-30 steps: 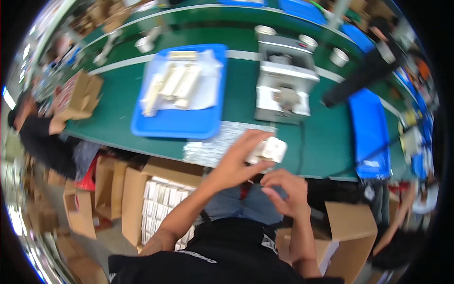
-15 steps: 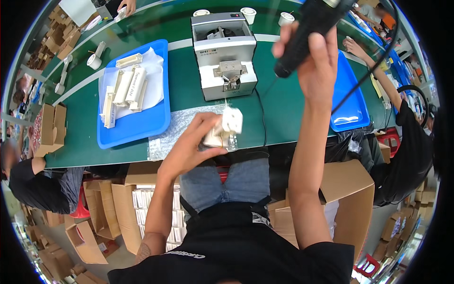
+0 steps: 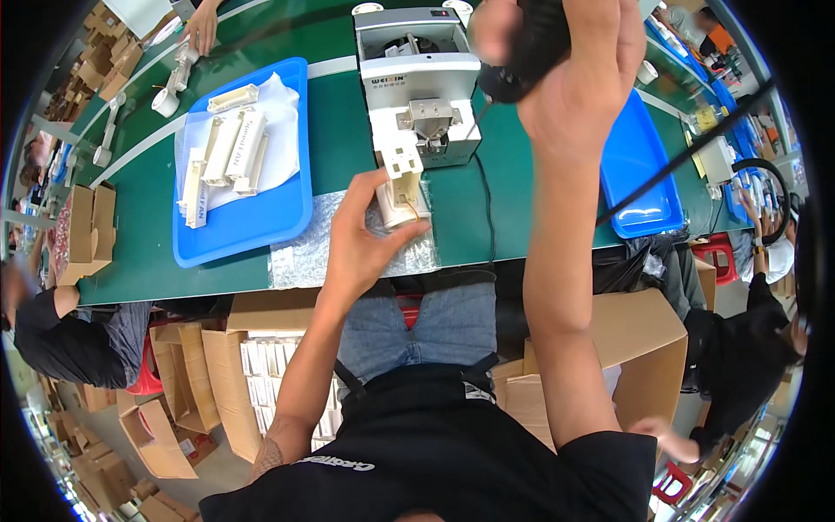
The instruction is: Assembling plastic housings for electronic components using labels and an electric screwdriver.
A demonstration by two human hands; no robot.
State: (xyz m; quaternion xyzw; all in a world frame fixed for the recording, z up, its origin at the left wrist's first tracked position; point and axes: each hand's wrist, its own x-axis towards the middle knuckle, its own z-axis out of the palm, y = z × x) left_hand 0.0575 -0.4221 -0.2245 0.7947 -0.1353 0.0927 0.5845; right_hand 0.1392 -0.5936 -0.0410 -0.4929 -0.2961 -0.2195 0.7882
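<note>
Seated at a green conveyor table (image 3: 261,261), a worker now presses a small white plastic housing (image 3: 402,187) onto a sheet of bubble wrap (image 3: 304,252) at the near edge, where a second ago the same piece was cradled in both hands over the lap. The left hand (image 3: 365,235) wraps the housing with thumb and fingers closed around its lower body, holding it upright, a thin yellow wire showing at its side. The right hand (image 3: 570,70), which has come up and away since then, is clenched tight around a black powered screwdriver (image 3: 531,43) whose cord trails off to the right; the tip hangs above and right of the housing, not yet touching it, which suggests the work has turned from handling to fastening. Below the table edge stand open brown cardboard cartons (image 3: 261,365), one packed with rows of white pieces. Just beyond the housing sits a boxy grey-and-white metal feeder machine (image 3: 417,78) with hard, square faces. To the left lies a glossy blue plastic tray (image 3: 261,217) carrying long white moulded parts (image 3: 226,148) on a white sheet; a second blue tray (image 3: 639,165) lies to the right. At the far edge another person's hand (image 3: 202,26) reaches onto the belt.
</note>
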